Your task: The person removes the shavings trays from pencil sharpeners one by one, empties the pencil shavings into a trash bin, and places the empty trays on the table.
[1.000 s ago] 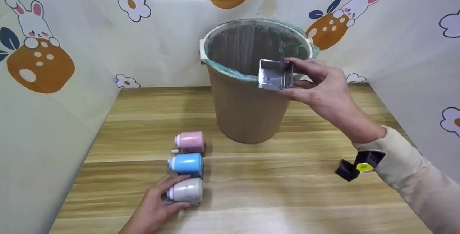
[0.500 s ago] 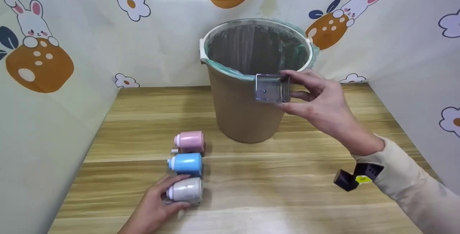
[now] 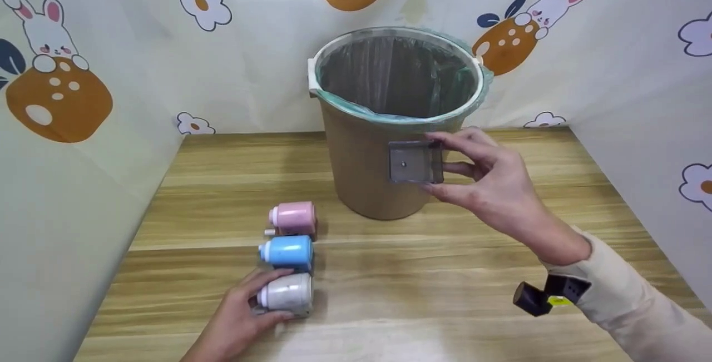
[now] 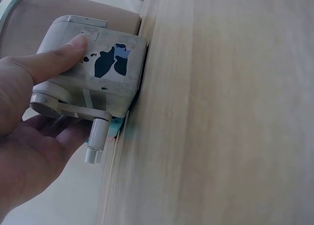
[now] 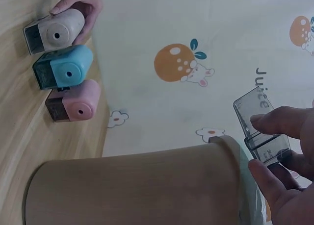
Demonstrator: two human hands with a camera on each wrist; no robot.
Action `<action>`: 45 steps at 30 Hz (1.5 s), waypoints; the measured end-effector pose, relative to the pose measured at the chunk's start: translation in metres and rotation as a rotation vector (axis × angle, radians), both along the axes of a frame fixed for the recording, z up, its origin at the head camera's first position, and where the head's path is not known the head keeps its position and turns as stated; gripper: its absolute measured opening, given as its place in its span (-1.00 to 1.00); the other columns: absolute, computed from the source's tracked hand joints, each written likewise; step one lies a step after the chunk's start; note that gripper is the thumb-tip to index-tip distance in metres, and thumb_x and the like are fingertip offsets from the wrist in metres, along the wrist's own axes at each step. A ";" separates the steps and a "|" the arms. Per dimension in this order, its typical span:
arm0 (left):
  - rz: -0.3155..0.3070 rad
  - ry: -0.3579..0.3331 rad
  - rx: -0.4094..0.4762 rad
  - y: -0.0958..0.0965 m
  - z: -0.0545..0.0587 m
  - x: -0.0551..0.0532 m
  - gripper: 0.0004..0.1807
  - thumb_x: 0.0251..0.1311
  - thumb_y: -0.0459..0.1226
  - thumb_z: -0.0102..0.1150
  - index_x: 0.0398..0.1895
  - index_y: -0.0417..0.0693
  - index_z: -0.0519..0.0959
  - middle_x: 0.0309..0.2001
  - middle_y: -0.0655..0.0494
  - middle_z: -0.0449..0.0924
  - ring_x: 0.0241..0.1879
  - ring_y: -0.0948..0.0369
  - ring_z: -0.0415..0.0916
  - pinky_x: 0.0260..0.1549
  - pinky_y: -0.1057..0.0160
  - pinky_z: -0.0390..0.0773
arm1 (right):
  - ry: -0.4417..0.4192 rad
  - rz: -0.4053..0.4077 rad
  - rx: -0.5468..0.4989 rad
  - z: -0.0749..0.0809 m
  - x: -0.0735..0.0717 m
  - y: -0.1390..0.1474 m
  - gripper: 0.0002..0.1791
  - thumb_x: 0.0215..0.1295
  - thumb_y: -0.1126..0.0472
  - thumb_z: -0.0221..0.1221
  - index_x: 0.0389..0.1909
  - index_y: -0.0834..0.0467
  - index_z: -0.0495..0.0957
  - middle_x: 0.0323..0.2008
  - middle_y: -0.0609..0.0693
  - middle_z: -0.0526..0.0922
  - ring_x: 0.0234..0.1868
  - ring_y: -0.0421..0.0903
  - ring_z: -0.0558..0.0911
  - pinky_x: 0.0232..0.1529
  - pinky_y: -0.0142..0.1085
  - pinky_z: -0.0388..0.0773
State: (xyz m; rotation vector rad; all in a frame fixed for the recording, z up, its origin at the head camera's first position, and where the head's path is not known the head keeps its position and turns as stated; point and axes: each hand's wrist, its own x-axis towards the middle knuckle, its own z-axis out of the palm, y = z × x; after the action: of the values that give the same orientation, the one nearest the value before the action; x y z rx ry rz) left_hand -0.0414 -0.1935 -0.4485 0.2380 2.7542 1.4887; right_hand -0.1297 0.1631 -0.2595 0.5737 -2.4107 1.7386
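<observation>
My left hand (image 3: 236, 312) grips a greyish-white crank pencil sharpener (image 3: 288, 292) on the table, thumb on one side and fingers on the other. Dark patches and a crank handle (image 4: 98, 134) show on it in the left wrist view. Its round pencil hole faces the camera in the right wrist view. My right hand (image 3: 495, 184) pinches a clear plastic shavings drawer (image 3: 410, 162) in front of the bin, above the table. Seen from the right wrist, the thumb lies on one face of the drawer (image 5: 262, 127); no shavings can be made out in it.
A blue sharpener (image 3: 289, 252) and a pink sharpener (image 3: 295, 217) stand in a row beyond the white one. Behind them is a tall brown bin (image 3: 378, 178) lined with a green bag. Patterned cloth walls (image 3: 261, 62) enclose the wooden table (image 3: 445, 295).
My right hand has lowered the drawer from the bin's rim to in front of its side, shifting slightly left. The left hand and the white sharpener have stayed put.
</observation>
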 end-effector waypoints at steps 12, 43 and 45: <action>-0.046 0.045 0.068 -0.001 -0.002 0.000 -0.33 -0.16 -0.25 0.60 0.14 -0.04 0.62 0.08 0.01 0.61 -0.01 0.45 0.45 0.00 0.45 0.57 | -0.010 0.034 0.014 -0.015 0.010 -0.005 -0.34 -0.10 0.51 0.48 0.15 0.22 0.63 -0.03 0.06 0.53 0.04 -0.11 0.65 0.06 -0.34 0.66; -0.016 -0.014 0.044 0.000 -0.001 0.000 -0.33 -0.13 -0.27 0.58 0.18 0.02 0.60 0.18 0.01 0.58 0.07 0.41 0.44 0.09 0.45 0.48 | -0.074 0.101 -0.068 -0.062 0.039 -0.010 -0.32 -0.15 0.50 0.50 0.13 0.34 0.60 -0.06 0.20 0.52 -0.05 -0.14 0.71 0.04 -0.28 0.68; -0.013 -0.022 0.044 0.000 0.000 0.000 -0.33 -0.13 -0.27 0.58 0.18 0.02 0.60 0.18 0.00 0.58 0.08 0.39 0.44 0.10 0.44 0.48 | -0.078 0.109 -0.076 -0.066 0.041 -0.011 -0.33 -0.14 0.50 0.50 0.12 0.35 0.59 -0.06 0.21 0.52 -0.05 -0.13 0.72 0.02 -0.27 0.69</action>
State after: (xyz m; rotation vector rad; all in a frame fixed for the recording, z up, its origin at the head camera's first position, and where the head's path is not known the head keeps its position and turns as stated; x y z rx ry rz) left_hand -0.0414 -0.1932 -0.4485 0.2376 2.6999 1.5402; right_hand -0.0891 0.1525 -0.3255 0.6507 -2.3934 1.9223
